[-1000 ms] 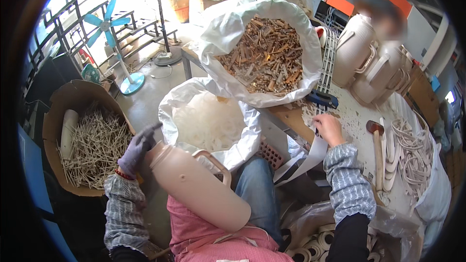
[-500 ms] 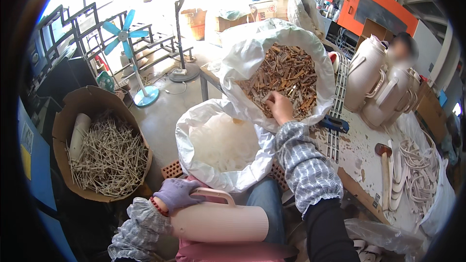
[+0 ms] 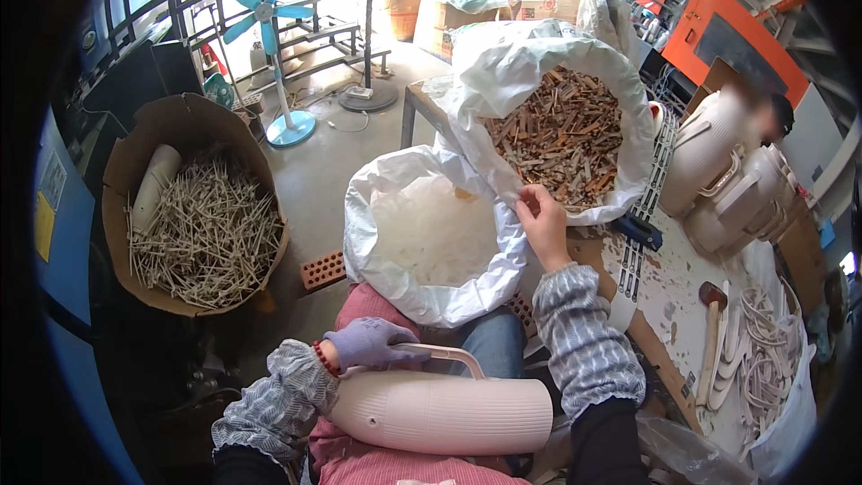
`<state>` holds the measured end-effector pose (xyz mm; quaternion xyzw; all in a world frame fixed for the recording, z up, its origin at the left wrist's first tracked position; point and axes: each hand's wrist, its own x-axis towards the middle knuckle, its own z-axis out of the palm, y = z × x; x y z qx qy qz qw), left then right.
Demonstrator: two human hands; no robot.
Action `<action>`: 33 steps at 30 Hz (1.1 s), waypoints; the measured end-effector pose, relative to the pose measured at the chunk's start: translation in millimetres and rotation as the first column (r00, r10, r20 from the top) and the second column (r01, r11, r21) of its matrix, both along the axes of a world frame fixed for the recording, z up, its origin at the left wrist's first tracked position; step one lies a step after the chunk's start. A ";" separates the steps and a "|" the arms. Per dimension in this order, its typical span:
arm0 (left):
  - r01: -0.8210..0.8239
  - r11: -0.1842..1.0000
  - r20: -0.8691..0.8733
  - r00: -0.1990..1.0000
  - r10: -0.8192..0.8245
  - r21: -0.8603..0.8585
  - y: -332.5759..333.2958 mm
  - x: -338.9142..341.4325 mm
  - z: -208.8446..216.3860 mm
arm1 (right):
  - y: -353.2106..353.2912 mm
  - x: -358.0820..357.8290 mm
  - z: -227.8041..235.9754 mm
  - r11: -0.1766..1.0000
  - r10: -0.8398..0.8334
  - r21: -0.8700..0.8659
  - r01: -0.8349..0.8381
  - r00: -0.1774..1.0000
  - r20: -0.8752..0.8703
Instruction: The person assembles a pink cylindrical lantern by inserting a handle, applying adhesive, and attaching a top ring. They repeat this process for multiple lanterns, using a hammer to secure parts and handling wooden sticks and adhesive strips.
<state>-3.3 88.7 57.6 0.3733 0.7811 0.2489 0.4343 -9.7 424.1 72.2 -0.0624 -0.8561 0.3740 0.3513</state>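
A pale pink ribbed jug body (image 3: pixel 449 413) lies on its side across my lap, its handle facing up. My left hand (image 3: pixel 370 343), in a thin purple glove, is closed around one end of that handle. My bare right hand (image 3: pixel 544 224) is at the near rim of a white sack (image 3: pixel 476 130) full of small brown metal strips (image 3: pixel 566 135). Its thumb and fingers are pinched together; anything between them is too small to make out. To the left of this hand, a second white sack (image 3: pixel 368 251) holds translucent whitish pieces (image 3: pixel 435 229).
A cardboard box (image 3: pixel 117 224) of thin beige sticks stands at left. On the worktable (image 3: pixel 660 305) at right lie a hammer (image 3: pixel 712 332), pale strap-like parts (image 3: pixel 768 359) and a blue-black tool (image 3: pixel 639 232). More jugs (image 3: pixel 709 148) stand behind, near a person (image 3: pixel 779 117). A blue fan (image 3: pixel 262 13) stands far left.
My right hand has come out of the strips toward me, to the sack's near rim. The view has shifted. My left hand still grips the jug's handle.
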 end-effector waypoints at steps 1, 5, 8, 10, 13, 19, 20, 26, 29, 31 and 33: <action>0.061 0.998 -0.068 0.996 -0.062 -0.019 2.8 1.3 -2.8 | 1.0 -5.5 3.6 0.998 -0.027 0.050 0.025 0.999 0.043; 0.090 0.995 -0.191 0.978 -0.080 0.045 -2.7 10.3 -6.0 | 23.4 -33.4 8.1 0.993 -0.073 0.088 0.077 0.996 -0.042; 0.084 0.994 -0.225 0.972 -0.065 0.076 -10.6 4.9 -7.2 | 62.6 -33.6 -2.3 0.789 -0.348 0.530 0.309 0.937 -0.028; 0.054 0.998 -0.123 0.991 -0.057 -0.023 -9.7 5.6 7.6 | 80.5 -35.6 -6.1 0.835 -0.306 0.500 0.229 0.949 0.077; 0.117 0.990 -0.213 0.972 -0.099 0.074 -7.6 1.6 -0.3 | 91.0 -46.1 -2.6 0.846 -0.277 0.521 0.117 0.930 0.243; 0.082 0.993 -0.127 0.989 -0.070 0.088 -7.3 0.1 -9.6 | 93.0 -37.4 7.6 0.702 -0.548 0.581 0.412 0.834 0.070; 0.079 0.993 -0.108 0.992 -0.070 0.087 -7.8 -1.0 -9.1 | 88.1 -38.6 10.0 0.662 -0.565 0.611 0.434 0.824 0.027; 0.171 0.974 -0.232 0.964 -0.133 0.148 0.1 -1.0 -18.6 | 129.2 -75.4 20.9 0.782 -0.598 0.397 0.480 0.758 0.263; 0.143 0.980 -0.163 0.979 -0.121 0.135 9.5 -2.1 -17.1 | 112.9 -94.5 22.8 0.792 -0.542 0.475 0.384 0.799 0.259; 0.132 0.991 -0.061 0.989 -0.131 0.015 16.3 -4.1 -5.6 | 104.0 -91.8 22.2 0.841 -0.457 0.433 0.324 0.853 0.250; 0.174 0.985 -0.092 0.981 -0.171 0.023 16.9 -6.0 -11.4 | 100.7 -82.3 26.7 0.875 -0.349 0.431 0.221 0.905 0.243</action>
